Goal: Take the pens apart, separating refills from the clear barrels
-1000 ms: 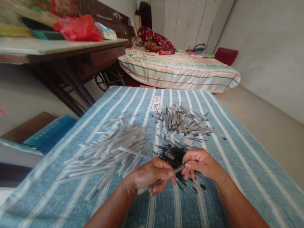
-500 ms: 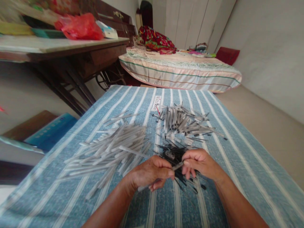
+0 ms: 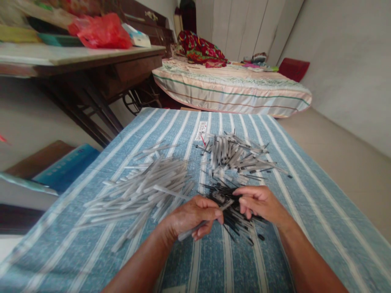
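Note:
My left hand [image 3: 198, 215] is closed around a narrow translucent plastic sleeve [image 3: 190, 232], which runs through the fingers and points up to the right. My right hand [image 3: 259, 203] is over a pile of thin black sticks [image 3: 221, 192], its index finger stretched out and apart from the thumb, with nothing seen between them. To the left lies a large heap of similar pale sleeves [image 3: 146, 187]. Behind the black sticks is another pile of sleeves with dark ends [image 3: 229, 152]. Part of the black pile is hidden by my hands.
A blue cloth with white stripes [image 3: 100, 260] covers the table. A small "With love" label [image 3: 200, 131] lies toward its far edge. At the left stands a desk [image 3: 100, 61] bearing a red plastic bag [image 3: 105, 32]. A bed [image 3: 238, 89] is beyond the table.
My right thumb and fingers have come off the sleeve's end and spread apart over the black sticks. My left hand keeps its grip on the sleeve, nearly in place.

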A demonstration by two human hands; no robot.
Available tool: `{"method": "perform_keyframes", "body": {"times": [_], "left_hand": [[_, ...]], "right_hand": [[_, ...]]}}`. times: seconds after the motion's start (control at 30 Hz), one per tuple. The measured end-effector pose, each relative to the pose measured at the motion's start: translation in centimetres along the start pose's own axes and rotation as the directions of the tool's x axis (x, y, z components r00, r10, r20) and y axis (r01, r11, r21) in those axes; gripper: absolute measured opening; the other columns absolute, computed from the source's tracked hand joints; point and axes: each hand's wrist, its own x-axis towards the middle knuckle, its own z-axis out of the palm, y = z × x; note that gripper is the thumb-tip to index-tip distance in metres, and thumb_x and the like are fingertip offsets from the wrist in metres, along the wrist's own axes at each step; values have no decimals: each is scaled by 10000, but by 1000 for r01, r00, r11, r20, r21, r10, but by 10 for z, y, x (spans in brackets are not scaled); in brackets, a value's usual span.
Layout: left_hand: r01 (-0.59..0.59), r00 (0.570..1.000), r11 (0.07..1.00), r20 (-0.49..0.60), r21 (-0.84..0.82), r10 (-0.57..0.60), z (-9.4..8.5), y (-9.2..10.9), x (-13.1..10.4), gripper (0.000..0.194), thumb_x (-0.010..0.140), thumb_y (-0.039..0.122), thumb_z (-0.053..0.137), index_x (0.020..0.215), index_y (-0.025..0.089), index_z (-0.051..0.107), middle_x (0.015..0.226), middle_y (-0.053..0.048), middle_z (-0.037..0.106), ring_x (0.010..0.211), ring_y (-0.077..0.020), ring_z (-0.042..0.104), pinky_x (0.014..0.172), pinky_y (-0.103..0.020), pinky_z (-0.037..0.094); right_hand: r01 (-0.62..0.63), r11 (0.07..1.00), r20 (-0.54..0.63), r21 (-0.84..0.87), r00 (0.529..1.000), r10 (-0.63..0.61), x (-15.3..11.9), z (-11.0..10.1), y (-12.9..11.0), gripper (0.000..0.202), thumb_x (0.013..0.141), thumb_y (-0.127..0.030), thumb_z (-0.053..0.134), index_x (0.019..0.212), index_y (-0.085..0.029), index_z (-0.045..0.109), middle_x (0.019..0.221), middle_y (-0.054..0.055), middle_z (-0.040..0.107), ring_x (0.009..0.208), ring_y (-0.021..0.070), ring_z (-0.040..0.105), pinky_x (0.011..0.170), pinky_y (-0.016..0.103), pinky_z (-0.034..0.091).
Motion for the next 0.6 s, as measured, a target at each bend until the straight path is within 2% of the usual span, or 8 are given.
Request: {"method": "perform_keyframes", "body": {"times": [0.1,0.23,0.33,0.47,0.53,0.6], "left_hand": [[21,1000,1000,9,22,-21,4,-2,3,281,757,386,545,783,112,601,351,73,452,266,-55,362,294,-153,248],[37,999,999,-3,31,-37,7,-3,4,340,736,438,563,816,111,603,387,54,499,290,-64,403,311,-158,291],[-10,997,1000,-74,27,12,5,-2,1,396,724,477,566,859,107,595,455,20,562,345,-80,465,368,-183,366],[-78,972,984,-207,163,112,-3,3,-3,340,765,434,546,861,111,590,507,20,564,406,-68,462,426,-182,362],[-89,941,958,-293,271,170,-5,4,-2,301,789,414,518,815,120,583,512,29,547,419,-64,450,433,-178,348],[-88,911,918,-341,386,230,-4,5,-1,298,804,408,492,721,130,563,505,35,525,425,-65,442,431,-176,331]], "right_hand": [[42,999,38,-24,998,-41,0,12,-4,318,786,-431,569,888,-135,623,541,-6,599,380,73,506,381,167,381],[21,999,65,-26,998,-19,1,20,-6,286,778,-425,581,716,-146,582,508,-19,585,362,67,491,350,151,343],[4,999,-25,52,1000,-3,1,14,-6,283,786,-419,572,700,-149,558,494,-22,587,333,57,461,333,146,314],[-16,988,-202,153,978,47,3,3,-4,288,776,-408,587,650,-155,536,465,-27,580,306,51,438,312,139,263],[-16,986,-237,164,970,55,3,1,-3,293,775,-409,587,639,-155,529,465,-26,578,303,48,431,310,138,244],[-12,992,-218,126,975,40,4,-1,-2,276,770,-402,594,661,-153,545,487,-22,581,325,51,442,329,142,267]]}}
